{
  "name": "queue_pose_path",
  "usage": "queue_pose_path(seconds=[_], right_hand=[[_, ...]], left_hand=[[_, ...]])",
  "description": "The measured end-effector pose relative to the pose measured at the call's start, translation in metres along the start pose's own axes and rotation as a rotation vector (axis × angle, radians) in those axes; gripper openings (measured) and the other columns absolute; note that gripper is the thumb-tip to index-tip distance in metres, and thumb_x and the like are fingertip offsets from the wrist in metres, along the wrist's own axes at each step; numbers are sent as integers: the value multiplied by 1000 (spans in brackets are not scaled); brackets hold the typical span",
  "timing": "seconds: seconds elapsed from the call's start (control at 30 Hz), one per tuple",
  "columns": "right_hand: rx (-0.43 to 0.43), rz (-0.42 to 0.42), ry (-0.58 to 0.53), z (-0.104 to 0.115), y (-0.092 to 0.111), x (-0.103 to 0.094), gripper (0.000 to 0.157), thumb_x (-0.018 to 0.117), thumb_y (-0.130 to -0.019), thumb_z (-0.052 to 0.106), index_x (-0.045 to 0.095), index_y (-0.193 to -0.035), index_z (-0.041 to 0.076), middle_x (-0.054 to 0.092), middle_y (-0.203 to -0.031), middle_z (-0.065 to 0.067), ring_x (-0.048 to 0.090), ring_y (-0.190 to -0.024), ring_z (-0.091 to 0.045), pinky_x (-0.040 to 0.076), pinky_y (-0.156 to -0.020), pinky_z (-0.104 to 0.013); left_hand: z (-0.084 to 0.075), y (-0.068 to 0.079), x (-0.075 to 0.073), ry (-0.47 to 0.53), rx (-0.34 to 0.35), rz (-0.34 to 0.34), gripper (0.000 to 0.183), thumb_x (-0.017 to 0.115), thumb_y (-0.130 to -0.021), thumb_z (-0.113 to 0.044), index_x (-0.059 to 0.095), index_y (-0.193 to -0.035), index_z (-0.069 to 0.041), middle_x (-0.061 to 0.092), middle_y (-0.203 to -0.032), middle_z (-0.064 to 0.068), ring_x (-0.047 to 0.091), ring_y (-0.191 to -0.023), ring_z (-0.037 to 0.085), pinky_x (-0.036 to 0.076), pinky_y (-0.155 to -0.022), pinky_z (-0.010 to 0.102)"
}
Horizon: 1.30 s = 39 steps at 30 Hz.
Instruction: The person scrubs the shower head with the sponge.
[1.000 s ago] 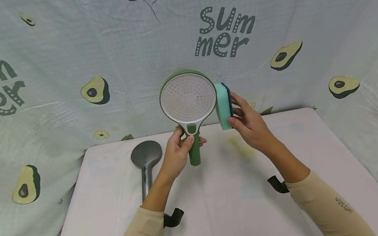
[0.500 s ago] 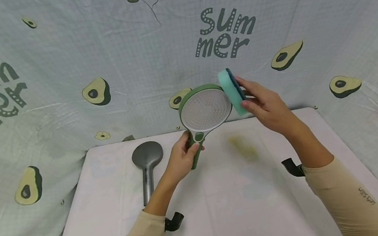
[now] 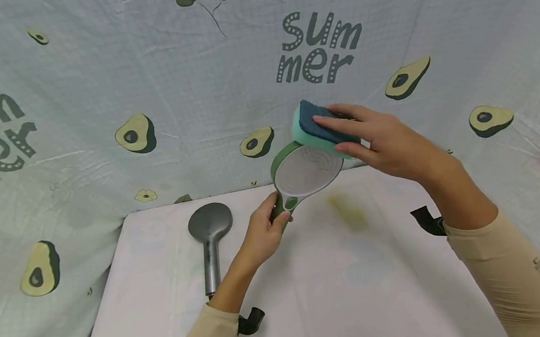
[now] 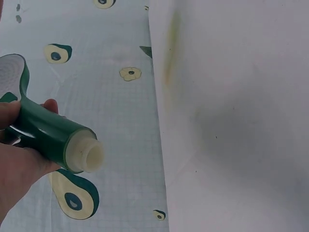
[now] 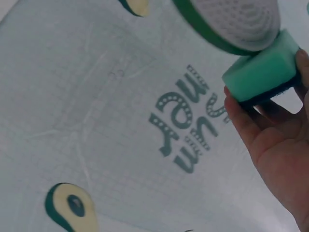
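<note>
My left hand [image 3: 263, 230] grips the green handle [image 4: 53, 128] of a shower head [image 3: 306, 171], held tilted to the right above the table with its white round spray face toward me. In the left wrist view the handle's open pale threaded end points outward. My right hand [image 3: 387, 141] pinches a sponge [image 3: 317, 127] by its edges, thumb below and fingers above. The sponge has a teal foam side and a dark blue scouring side. Its foam [image 5: 263, 70] lies at the upper right rim of the shower head, overlapping part of the spray face in the head view.
A second, grey shower head [image 3: 209, 222] lies face down on the pale table [image 3: 324, 295], left of my left forearm. A yellowish stain [image 3: 347, 211] marks the cloth to the right. Behind the table hangs a curtain [image 3: 181, 89] printed with avocados and lettering.
The shower head has tipped to the right and sunk a little. The sponge has gone from its right side up onto the upper right rim, its blue side turning toward the camera.
</note>
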State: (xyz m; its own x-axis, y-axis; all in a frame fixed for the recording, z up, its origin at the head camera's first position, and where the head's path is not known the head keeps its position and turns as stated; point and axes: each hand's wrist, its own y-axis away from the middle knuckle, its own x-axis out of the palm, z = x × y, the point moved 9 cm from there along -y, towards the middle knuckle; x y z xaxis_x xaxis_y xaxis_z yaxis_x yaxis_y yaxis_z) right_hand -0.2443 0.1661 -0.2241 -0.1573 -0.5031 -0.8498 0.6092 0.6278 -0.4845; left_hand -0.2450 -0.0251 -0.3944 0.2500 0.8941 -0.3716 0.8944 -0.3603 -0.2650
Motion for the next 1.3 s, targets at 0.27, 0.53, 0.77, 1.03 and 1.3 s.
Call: queue_pose_path(seconds=[0.27, 0.53, 0.77, 1.03, 1.3], right_hand=[[-136, -56, 246, 42, -8, 7, 57, 78, -93, 15, 59, -147, 21, 50, -149, -25, 55, -132, -43, 54, -102, -55], [97, -65, 10, 3, 7, 2, 61, 69, -100, 13, 47, -156, 22, 44, -158, -15, 51, -137, -36, 52, -101, -55], [325, -49, -379, -47, 33, 24, 60, 56, -107, 13, 34, -161, 25, 40, -160, -8, 51, -141, -33, 50, -110, -30], [231, -125, -236, -43, 33, 12, 61, 66, -101, 5, 45, -156, 18, 45, -156, -11, 50, -137, -31, 46, -104, -19], [114, -139, 82, -14, 21, 10, 60, 77, -94, 13, 56, -149, 20, 43, -154, -22, 47, -137, -41, 52, -99, -56]], left_hand=[[2, 1, 4, -4, 6, -34, 47, 58, -102, 3, 48, -148, 2, 68, -111, 18, 67, -95, 25, 57, -84, 31], [-3, -1, -5, 42, 32, -100, 46, 57, -101, 5, 50, -146, 3, 66, -118, 22, 67, -99, 29, 57, -87, 33], [3, 2, -7, 56, 9, -70, 46, 60, -102, 0, 50, -146, -5, 63, -126, 17, 68, -100, 30, 57, -84, 29], [1, 3, -6, 65, 8, -31, 44, 63, -101, -2, 53, -143, -11, 62, -123, 13, 70, -88, 24, 58, -77, 26], [0, -1, -7, 1, -19, -96, 45, 69, -98, -3, 56, -141, -9, 65, -123, 13, 67, -89, 23, 57, -74, 29]])
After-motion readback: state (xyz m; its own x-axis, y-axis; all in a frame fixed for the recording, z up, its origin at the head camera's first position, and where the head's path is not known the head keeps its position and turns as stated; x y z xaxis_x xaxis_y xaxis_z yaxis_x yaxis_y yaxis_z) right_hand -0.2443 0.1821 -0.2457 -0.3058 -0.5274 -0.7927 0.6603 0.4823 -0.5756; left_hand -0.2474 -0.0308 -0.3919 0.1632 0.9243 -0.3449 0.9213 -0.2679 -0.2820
